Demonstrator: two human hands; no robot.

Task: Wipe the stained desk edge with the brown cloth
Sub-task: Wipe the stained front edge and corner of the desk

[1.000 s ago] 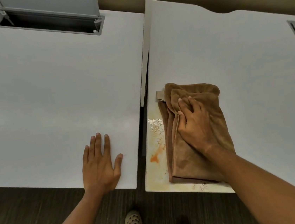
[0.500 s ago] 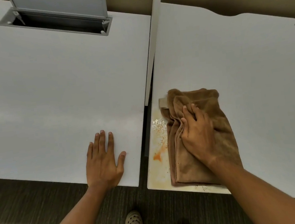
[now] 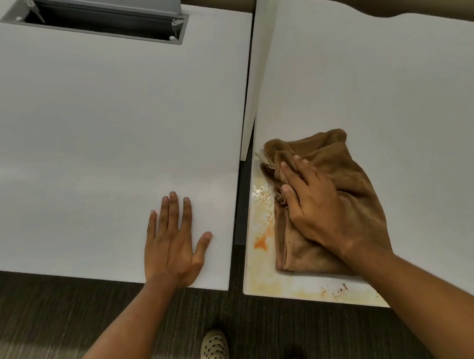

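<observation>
Change: a moment ago the cloth [image 3: 346, 193] lay flatter and longer under the right hand [image 3: 319, 214]. Now its far end is bunched up, and the hand has pushed a bit to the left, toward the mess.
What it means: I think the wiping has only just begun. The stains are not gone.
Right hand: palm down on the cloth, fingers [image 3: 288, 173] curled and gripping the folds.
Left hand [image 3: 172, 242]: flat, fingers spread, on the left counter [image 3: 92, 136] near its front edge. It holds nothing. It has stayed in the same spot.
Cloth: on the right counter [image 3: 400, 116], at its near left corner, just right of the mess.
Stains: an orange blot [image 3: 262, 241] and pale crumbs [image 3: 262, 195] lie right beside the cloth's left side. Yellow marks and small dark red spots [image 3: 335, 290] run along the near edge.
Box in counter: a grey slot [image 3: 94, 27] is set into the far part of the left counter, with its lid tipped up. It looks dark inside. I cannot tell what is in it.
Gap: a thin wall [image 3: 259, 73] stands between the two counters.
Floor: two pale shoes [image 3: 214, 356] show below.
</observation>
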